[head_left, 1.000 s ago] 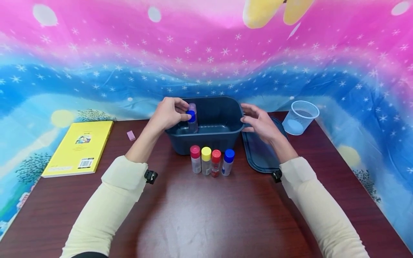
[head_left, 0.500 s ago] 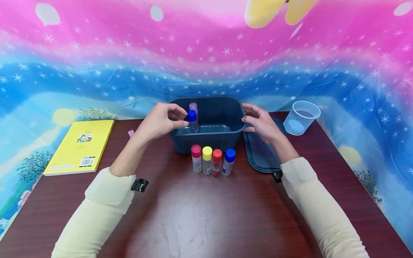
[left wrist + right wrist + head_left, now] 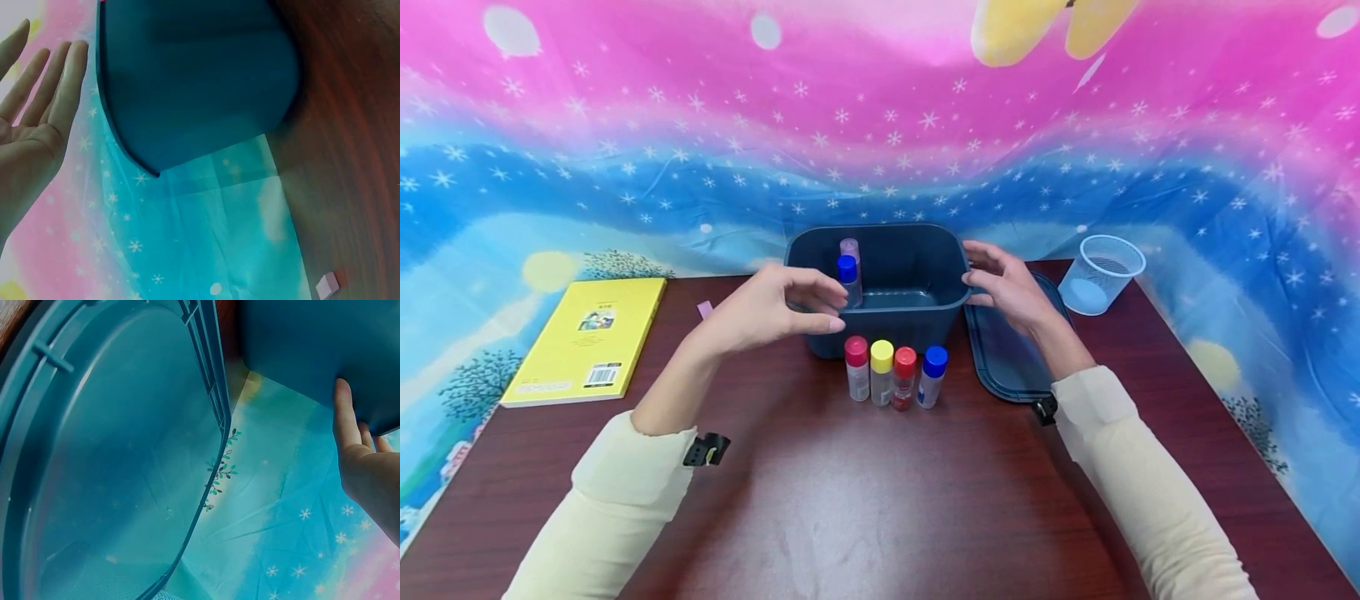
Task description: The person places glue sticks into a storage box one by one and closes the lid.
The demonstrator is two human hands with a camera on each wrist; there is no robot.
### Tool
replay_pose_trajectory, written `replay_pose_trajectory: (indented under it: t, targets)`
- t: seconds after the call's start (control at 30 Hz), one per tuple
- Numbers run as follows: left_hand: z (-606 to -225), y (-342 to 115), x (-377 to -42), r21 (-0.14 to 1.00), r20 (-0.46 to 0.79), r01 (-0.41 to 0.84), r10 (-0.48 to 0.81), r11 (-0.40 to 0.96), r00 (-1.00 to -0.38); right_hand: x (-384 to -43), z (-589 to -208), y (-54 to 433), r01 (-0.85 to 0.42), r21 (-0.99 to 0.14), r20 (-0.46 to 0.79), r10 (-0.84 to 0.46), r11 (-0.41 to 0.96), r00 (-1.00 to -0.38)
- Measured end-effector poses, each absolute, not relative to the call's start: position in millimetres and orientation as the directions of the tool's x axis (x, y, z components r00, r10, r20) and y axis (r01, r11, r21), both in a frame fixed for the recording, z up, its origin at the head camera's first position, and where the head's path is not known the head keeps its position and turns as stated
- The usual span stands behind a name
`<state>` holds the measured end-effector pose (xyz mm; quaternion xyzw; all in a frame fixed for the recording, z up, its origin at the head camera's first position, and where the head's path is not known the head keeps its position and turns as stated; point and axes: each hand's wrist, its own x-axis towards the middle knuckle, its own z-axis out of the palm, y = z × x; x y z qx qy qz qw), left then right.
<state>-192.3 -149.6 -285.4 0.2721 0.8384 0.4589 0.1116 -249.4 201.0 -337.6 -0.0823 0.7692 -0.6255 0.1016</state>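
Note:
A dark blue-grey plastic tub (image 3: 891, 329) stands at the back of the table. Inside, at its left end, are a small clear bottle with a blue cap (image 3: 847, 271) and a purplish one (image 3: 850, 247) behind it. My left hand (image 3: 767, 310) is at the tub's front left, fingers and thumb spread apart, holding nothing. My right hand (image 3: 1000, 283) rests against the tub's right end with relaxed fingers; the right wrist view shows its thumb (image 3: 344, 403) on the outer wall. Small bottles with crimson (image 3: 857, 367), yellow (image 3: 882, 371), red (image 3: 903, 377) and blue (image 3: 933, 375) caps stand upright in front.
The tub's lid (image 3: 1011, 358) lies on the table under the right hand. A light-blue mesh cup (image 3: 1101, 275) stands at the back right. On the left are a yellow book (image 3: 587, 342) and a small pink block (image 3: 327, 286). Patterned cloth (image 3: 880, 125) hangs behind.
My left hand has let go of the blue-capped bottle in the tub and moved forward over the front rim, toward me. The right hand stays at the tub's end.

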Motion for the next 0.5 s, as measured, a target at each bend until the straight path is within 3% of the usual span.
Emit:
replay_pose_trajectory:
  t: [0.5]
  targets:
    - [-317.3, -143.9, -182.8, 0.885, -0.083, 0.198, 0.560, 0.422, -0.824, -248.4, -337.0, 200.3, -0.007, -0.973, -0.052, -0.250, 0.230, -0.967]
